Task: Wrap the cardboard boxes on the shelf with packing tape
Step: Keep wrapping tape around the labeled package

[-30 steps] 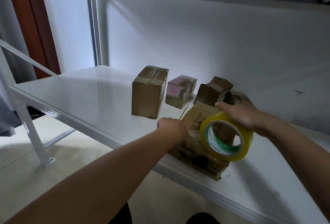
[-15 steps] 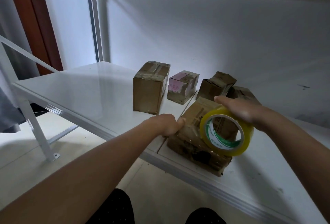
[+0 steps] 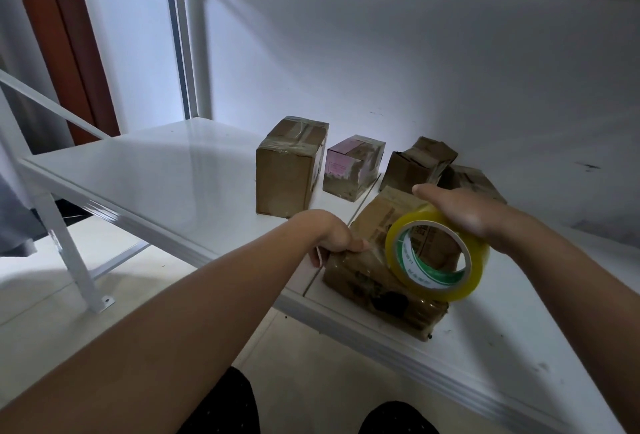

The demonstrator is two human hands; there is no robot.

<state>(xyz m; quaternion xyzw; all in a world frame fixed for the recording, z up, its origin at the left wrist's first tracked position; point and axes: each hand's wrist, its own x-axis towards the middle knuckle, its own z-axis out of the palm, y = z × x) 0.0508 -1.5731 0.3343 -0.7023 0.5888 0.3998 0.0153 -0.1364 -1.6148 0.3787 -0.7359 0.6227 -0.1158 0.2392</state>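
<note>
A flat cardboard box (image 3: pixel 374 281) lies near the front edge of the white shelf (image 3: pixel 166 184). My left hand (image 3: pixel 332 238) grips its near left corner, fingers curled over the edge. My right hand (image 3: pixel 460 212) holds a yellow roll of packing tape (image 3: pixel 438 255) from above, upright over the box's right part. A strip of clear tape seems to run from the roll toward my left hand. Behind stand a tall taped box (image 3: pixel 289 167), a small box with a pink label (image 3: pixel 353 167) and two crumpled boxes, one (image 3: pixel 415 163) left of the other (image 3: pixel 474 182).
The shelf's back wall (image 3: pixel 381 53) rises close behind the boxes. A white upright post (image 3: pixel 180 39) stands at the back left, and a shelf leg (image 3: pixel 69 260) is bolted to the floor at the left. My knees (image 3: pixel 221 406) show below the shelf edge.
My left hand has slid down from the box's top to its near left corner. The roll and my right hand have kept their place over the box.
</note>
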